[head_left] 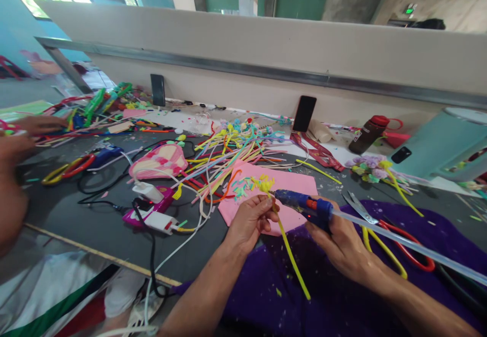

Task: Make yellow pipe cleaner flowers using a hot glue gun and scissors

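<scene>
Between the fingertips of my left hand (pixel 251 221) is a yellow pipe-cleaner flower (pixel 265 183), its long fuzzy stem (pixel 292 256) slanting down toward me. My right hand (pixel 342 243) is wrapped around the handle of a blue hot glue gun (pixel 306 206) with an orange-red switch. Its nozzle points left and meets the flower's base, close to my left fingertips; whether it touches cannot be made out. A long clear glue stick (pixel 403 243) runs out of the gun's back. Beneath the flower lies a pink sheet (pixel 300 182) scattered with small green and yellow clippings.
Red-handled scissors (pixel 407 243) lie on purple cloth (pixel 243 296) at right. A magenta power strip (pixel 167 200) with cables sits left of the pink sheet. Pipe cleaners (pixel 224 157) pile up behind. A phone (pixel 305 113) leans on the partition. A co-worker's hands (pixel 19 139) are at far left.
</scene>
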`<state>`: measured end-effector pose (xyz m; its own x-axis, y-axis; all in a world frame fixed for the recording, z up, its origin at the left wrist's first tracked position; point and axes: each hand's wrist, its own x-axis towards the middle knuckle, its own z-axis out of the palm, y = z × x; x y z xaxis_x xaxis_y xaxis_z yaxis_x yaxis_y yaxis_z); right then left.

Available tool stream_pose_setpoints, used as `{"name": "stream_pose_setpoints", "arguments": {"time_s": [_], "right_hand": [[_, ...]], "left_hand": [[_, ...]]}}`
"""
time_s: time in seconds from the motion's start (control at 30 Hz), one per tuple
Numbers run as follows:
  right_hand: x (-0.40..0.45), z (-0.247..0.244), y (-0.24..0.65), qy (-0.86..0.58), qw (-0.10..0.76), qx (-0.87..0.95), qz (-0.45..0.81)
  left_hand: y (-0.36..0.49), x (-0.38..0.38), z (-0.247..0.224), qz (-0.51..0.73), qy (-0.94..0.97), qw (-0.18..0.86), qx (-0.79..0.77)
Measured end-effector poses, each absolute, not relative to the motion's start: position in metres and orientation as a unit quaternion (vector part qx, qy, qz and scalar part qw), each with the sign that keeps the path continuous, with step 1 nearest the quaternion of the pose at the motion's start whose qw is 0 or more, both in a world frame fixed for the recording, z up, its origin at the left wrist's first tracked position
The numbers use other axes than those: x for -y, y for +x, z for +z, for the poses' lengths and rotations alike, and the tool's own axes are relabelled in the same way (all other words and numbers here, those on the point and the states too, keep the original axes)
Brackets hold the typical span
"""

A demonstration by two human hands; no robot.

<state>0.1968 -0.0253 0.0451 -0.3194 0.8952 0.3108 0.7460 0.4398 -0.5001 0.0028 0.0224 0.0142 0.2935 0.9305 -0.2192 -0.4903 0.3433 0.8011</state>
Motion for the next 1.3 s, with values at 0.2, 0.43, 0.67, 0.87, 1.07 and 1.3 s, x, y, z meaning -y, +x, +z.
{"name": "stream_pose_setpoints", "arguments": {"time_s": [0.2, 0.43, 0.67, 0.87, 1.07, 1.3], "right_hand": [[0.0262, 0.0448, 0.1966, -0.510, 0.303, 0.800, 0.095], [0.0251, 0.0474, 0.1956, -0.514, 0.281, 0.801, 0.123], [0.0252, 0.0467, 0.1956, -0.507, 0.292, 0.803, 0.113], [0.0250, 0.0431, 0.1971, -0.513, 0.281, 0.802, 0.122], [0.0277, 0.0410, 0.1993, -0.513, 0.292, 0.800, 0.110], [0.0266, 0.0459, 0.1957, -0.518, 0.291, 0.793, 0.134]], "left_hand": [[0.0032, -0.0221, 0.0138, 0.476, 0.313, 0.743, -0.351], [0.0027, -0.0221, 0.0123, 0.479, 0.320, 0.739, -0.348], [0.0027, -0.0218, 0.0151, 0.480, 0.313, 0.741, -0.350], [0.0021, -0.0216, 0.0141, 0.476, 0.321, 0.736, -0.358], [0.0026, -0.0213, 0.0164, 0.477, 0.316, 0.738, -0.356], [0.0025, -0.0216, 0.0157, 0.482, 0.320, 0.736, -0.352]]}}
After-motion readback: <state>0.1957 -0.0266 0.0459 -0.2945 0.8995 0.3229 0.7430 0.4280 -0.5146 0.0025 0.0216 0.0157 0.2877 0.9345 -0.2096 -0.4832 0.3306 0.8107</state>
